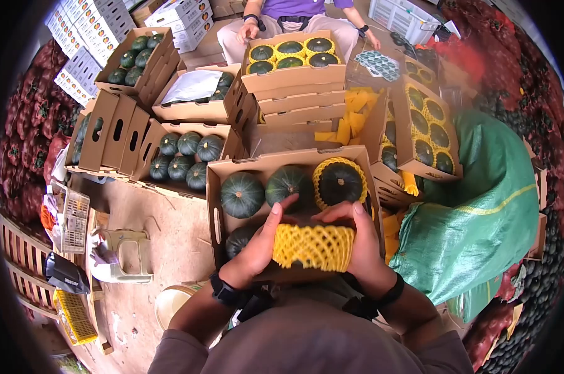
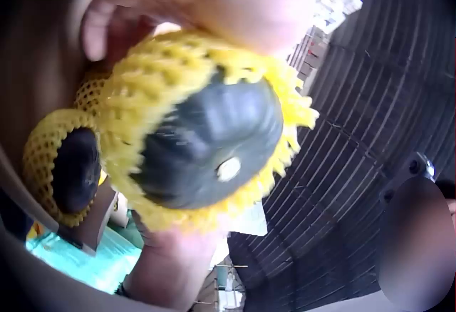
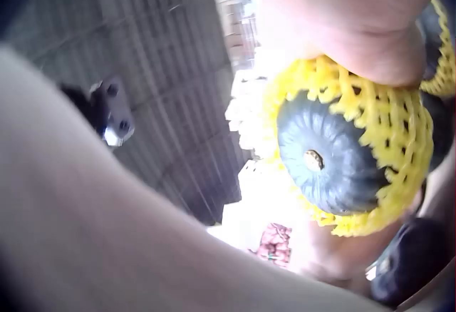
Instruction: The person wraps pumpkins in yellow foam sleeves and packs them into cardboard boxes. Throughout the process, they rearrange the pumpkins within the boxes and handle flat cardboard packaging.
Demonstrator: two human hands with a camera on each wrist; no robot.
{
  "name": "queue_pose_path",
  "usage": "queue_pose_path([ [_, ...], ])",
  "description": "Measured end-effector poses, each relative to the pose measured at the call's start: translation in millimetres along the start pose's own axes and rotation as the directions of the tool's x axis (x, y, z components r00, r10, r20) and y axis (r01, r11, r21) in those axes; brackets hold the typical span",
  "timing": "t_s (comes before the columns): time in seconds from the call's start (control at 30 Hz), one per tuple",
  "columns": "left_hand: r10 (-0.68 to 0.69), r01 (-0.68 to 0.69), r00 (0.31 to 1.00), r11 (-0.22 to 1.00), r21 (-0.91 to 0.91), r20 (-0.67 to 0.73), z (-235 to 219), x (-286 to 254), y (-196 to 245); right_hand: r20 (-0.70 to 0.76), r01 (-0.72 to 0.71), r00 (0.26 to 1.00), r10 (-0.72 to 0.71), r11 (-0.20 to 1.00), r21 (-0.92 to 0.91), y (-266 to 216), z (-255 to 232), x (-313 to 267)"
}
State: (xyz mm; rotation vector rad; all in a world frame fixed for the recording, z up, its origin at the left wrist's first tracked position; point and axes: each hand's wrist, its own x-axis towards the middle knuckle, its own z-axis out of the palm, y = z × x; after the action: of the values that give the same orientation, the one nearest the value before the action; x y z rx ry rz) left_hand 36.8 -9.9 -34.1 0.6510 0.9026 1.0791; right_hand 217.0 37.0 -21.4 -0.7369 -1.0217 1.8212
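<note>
Both hands hold a dark green pumpkin (image 2: 214, 141) in a yellow foam net (image 1: 313, 247) over the near part of an open cardboard box (image 1: 212, 209). My left hand (image 1: 260, 246) grips one side of the net, and my right hand (image 1: 365, 243) grips the other. The pumpkin's stalk end shows in both wrist views, framed by the net's frilled edge. In the box's far row are two bare pumpkins (image 1: 242, 194) and a netted pumpkin (image 1: 340, 182) at the right. Another bare pumpkin (image 1: 239, 240) lies nearer, partly hidden by my left arm.
Beyond stands a stack of boxes (image 1: 300, 103) topped with netted pumpkins. A box of bare pumpkins (image 1: 226, 134) is at the left, and a tilted box of netted ones (image 1: 406, 134) at the right. A green sack (image 1: 475, 212) bulges beside me. A person (image 1: 294, 9) sits opposite.
</note>
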Motion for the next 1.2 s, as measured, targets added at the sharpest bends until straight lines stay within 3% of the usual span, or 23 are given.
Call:
queue_pose_path([
  [0.03, -0.079, 0.077, 0.997, 0.993, 0.087, 0.016, -4, 2, -1, 0.128, 0.338, 0.934, -0.332, 0.941, -0.021, 7, -9, 5],
  [0.07, 0.026, -0.026, 0.999, 1.0, 0.007, -0.032, -3, 2, -7, -0.049, 0.271, 0.959, -0.279, 0.953, -0.132, 14, -9, 6],
  [0.1, 0.135, -0.127, 0.988, 0.985, 0.12, -0.067, 1, 1, -3, -0.23, 0.185, 0.944, -0.237, 0.957, -0.226, 17, -3, 8],
  [0.13, 0.242, -0.215, 0.966, 0.947, 0.236, -0.09, 6, -2, 4, -0.183, 0.07, 0.978, -0.1, 0.984, -0.165, 17, 2, 14],
  [0.17, 0.348, -0.294, 0.932, 0.888, 0.353, -0.098, 9, -3, 9, -0.004, -0.267, 0.962, 0.272, 0.945, 0.188, 7, 4, 7],
  [0.23, 0.366, -0.345, 0.917, 0.927, 0.149, -0.156, 3, -3, 9, 0.081, -0.182, 0.981, 0.175, 0.98, 0.084, 13, 2, 0],
  [0.3, 0.392, -0.372, 0.913, 0.914, 0.163, -0.116, 0, -11, 3, 0.097, -0.14, 0.987, 0.132, 0.986, 0.088, 9, 3, -3],
  [0.37, 0.28, -0.286, 0.952, 0.958, -0.034, -0.124, -5, -14, -14, 0.114, -0.149, 0.985, 0.13, 0.973, 0.179, 7, 5, -2],
  [0.5, 0.098, -0.134, 0.98, 0.968, -0.214, -0.171, 0, -17, -11, 0.153, -0.069, 0.984, 0.088, 0.99, -0.127, 11, 2, 5],
  [0.57, 0.109, -0.147, 0.98, 0.961, -0.236, -0.168, -2, -17, -11, 0.232, -0.055, 0.966, 0.112, 0.969, -0.24, 9, 1, 10],
  [0.6, 0.113, -0.144, 0.986, 0.945, -0.294, -0.119, -7, -18, -15, 0.267, -0.166, 0.952, 0.152, 0.986, 0.03, 13, 0, 11],
  [0.7, 0.095, -0.146, 0.986, 0.894, -0.423, -0.139, 0, -14, -24, 0.169, -0.277, 0.95, 0.264, 0.959, 0.059, 17, 11, 15],
  [0.73, 0.071, -0.138, 0.983, 0.89, -0.434, -0.169, 2, -10, -21, 0.091, -0.124, 0.985, 0.144, 0.972, -0.199, 14, 18, 16],
  [0.77, 0.048, -0.134, 0.979, 0.886, -0.444, -0.199, 2, -7, -17, 0.139, -0.03, 0.987, 0.084, 0.935, -0.353, 7, 27, 13],
  [0.8, 0.054, -0.15, 0.956, 0.934, -0.324, -0.288, 1, -4, -17, 0.243, 0.188, 0.969, -0.041, 0.762, -0.62, 2, 33, 8],
  [0.83, 0.069, -0.153, 0.926, 0.967, -0.202, -0.371, 0, -2, -17, 0.374, 0.385, 0.919, -0.123, 0.477, -0.79, 1, 37, 2],
  [0.87, 0.103, -0.16, 0.922, 0.979, -0.124, -0.373, 0, -2, -15, 0.392, 0.406, 0.912, -0.119, 0.387, -0.828, 7, 36, 0],
  [0.9, 0.137, -0.166, 0.919, 0.985, -0.047, -0.369, 0, -2, -14, 0.375, 0.343, 0.925, -0.067, 0.575, -0.743, 6, 34, 2],
  [0.97, 0.052, -0.121, 0.97, 0.952, -0.283, -0.239, -6, -3, -15, 0.374, 0.155, 0.927, 0.044, 0.861, -0.485, -1, 24, 9],
  [1.0, 0.019, -0.084, 0.986, 0.916, -0.392, -0.168, -9, -6, -15, 0.337, -0.082, 0.928, 0.16, 0.969, -0.233, -10, 22, 10],
  [1.03, 0.085, -0.123, 0.99, 0.915, -0.383, -0.115, -9, -9, -17, 0.369, -0.151, 0.916, 0.154, 0.988, -0.035, -6, 12, 12],
  [1.1, 0.213, -0.198, 0.977, 0.906, -0.374, 0.0, -9, -14, -23, 0.371, -0.076, 0.921, 0.115, 0.99, -0.119, -11, 0, 16],
  [1.2, 0.246, -0.272, 0.959, 0.937, -0.219, -0.139, -6, -13, -20, 0.368, -0.017, 0.922, 0.119, 0.963, -0.268, -14, -6, 18],
])
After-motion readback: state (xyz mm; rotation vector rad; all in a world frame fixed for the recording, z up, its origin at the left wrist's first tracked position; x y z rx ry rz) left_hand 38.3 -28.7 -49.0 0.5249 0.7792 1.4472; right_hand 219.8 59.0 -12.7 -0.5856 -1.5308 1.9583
